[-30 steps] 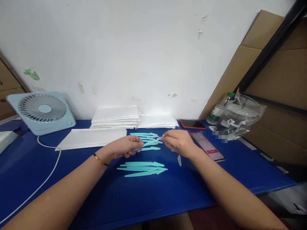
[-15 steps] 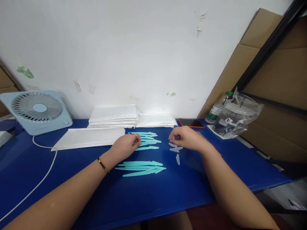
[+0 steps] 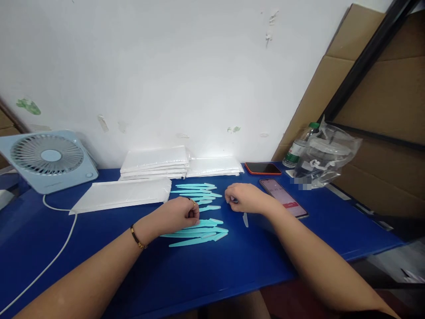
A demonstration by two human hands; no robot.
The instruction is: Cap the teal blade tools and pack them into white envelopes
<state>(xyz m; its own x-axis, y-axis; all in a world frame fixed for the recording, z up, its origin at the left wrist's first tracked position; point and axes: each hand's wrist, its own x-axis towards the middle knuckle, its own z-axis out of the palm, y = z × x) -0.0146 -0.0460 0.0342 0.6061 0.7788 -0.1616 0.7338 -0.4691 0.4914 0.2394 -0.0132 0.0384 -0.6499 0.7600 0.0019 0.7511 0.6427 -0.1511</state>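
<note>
My left hand point(image 3: 181, 215) rests curled on the counter point(image 3: 99, 266), its fingertips at the near fan of teal plastic sticks point(image 3: 199, 232), touching the top one, I judge; whether the fingers pinch a stick or only press on it I cannot tell from this angle. Just beyond that hand lies a second group of teal sticks point(image 3: 195, 191), spread loosely and apart from the near fan. My right hand point(image 3: 244, 198) sits across from the left, closed down narrow on something small at its fingertips; it may be a clear cap, but the view is too blurred to be sure. One small clear cap point(image 3: 245, 219) lies on the counter just on the near side of the right hand.

To do this well, I would keep the left hand's grip light, lift one stick cleanly off the fan without dragging its neighbours, and bring the two hands together low over the counter.

As for containers: a crumpled clear plastic bag point(image 3: 327, 155), well beyond the right hand, holds what looks like a lidded tub, and a bottle with a green cap point(image 3: 297, 151) stands beside it. Flat white packets point(image 3: 156, 160) are stacked beyond the left hand, their contents hidden.
</note>
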